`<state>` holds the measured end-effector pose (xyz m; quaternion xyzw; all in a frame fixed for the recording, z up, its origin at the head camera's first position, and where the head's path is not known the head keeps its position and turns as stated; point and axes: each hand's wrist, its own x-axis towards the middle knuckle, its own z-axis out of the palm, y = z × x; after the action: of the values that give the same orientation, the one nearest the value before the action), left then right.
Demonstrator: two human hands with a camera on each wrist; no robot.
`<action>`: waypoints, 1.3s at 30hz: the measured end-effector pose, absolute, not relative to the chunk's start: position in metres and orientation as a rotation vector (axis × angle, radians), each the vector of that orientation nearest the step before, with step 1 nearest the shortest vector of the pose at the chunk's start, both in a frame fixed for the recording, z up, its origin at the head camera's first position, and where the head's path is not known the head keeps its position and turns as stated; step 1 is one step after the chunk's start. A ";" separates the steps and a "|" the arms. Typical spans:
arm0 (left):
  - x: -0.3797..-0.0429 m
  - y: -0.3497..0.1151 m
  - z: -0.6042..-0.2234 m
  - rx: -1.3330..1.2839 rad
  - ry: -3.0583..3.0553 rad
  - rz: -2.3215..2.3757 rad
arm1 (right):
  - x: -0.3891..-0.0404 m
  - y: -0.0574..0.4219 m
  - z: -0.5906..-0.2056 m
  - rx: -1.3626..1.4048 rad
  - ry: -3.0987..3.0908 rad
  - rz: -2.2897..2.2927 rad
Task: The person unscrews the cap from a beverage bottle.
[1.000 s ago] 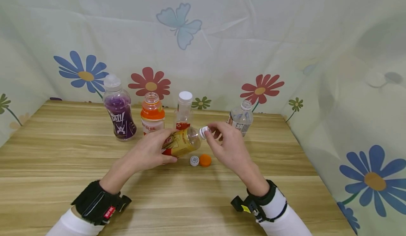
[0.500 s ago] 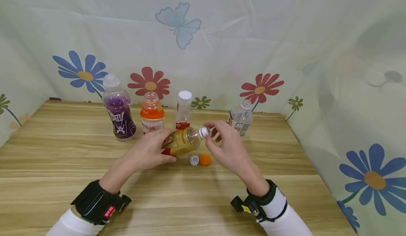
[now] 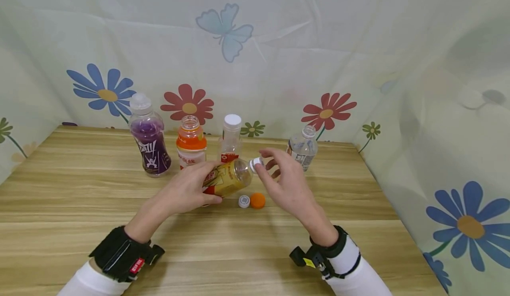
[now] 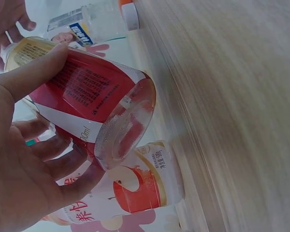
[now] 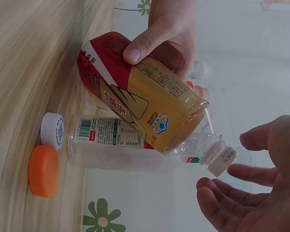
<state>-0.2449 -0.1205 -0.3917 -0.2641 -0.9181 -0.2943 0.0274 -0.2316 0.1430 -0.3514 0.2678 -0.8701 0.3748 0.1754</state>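
My left hand (image 3: 187,187) grips a plastic drink bottle (image 3: 229,178) with a yellow and red label. It is tilted on its side above the table, neck to the right. A white cap (image 5: 223,160) sits on its neck. Around that cap my right hand (image 3: 288,181) has its thumb and fingers spread. In the right wrist view the thumb is apart from the cap; the index fingertip is at its edge, and contact is hard to tell. On the table below lie a loose white cap (image 3: 244,201) and an orange cap (image 3: 257,201), side by side.
Behind the hands stand a capped purple bottle (image 3: 151,143), an uncapped orange-and-white bottle (image 3: 191,141) and a clear bottle with a white cap (image 3: 232,136). An uncapped clear bottle (image 3: 304,148) is farther right. A flowered cloth (image 3: 279,66) hangs behind the wooden table (image 3: 223,251).
My right fingers have shifted slightly at the cap, the index finger lifting away from it since half a second ago. The left hand and the bottle stay nearly still.
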 end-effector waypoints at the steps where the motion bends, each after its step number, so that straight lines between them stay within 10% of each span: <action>1: -0.245 -0.120 -0.392 -0.818 -2.834 -0.907 | -0.232 0.143 -0.352 0.737 -2.475 1.064; 39: -0.244 -0.123 -0.390 -0.785 -2.861 -0.767 | -0.230 0.145 -0.349 0.809 -2.625 1.023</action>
<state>-0.2435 -0.1225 -0.3896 -0.2559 -0.9330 -0.2503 0.0385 -0.2304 0.1445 -0.3491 0.2746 -0.8906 0.3471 0.1050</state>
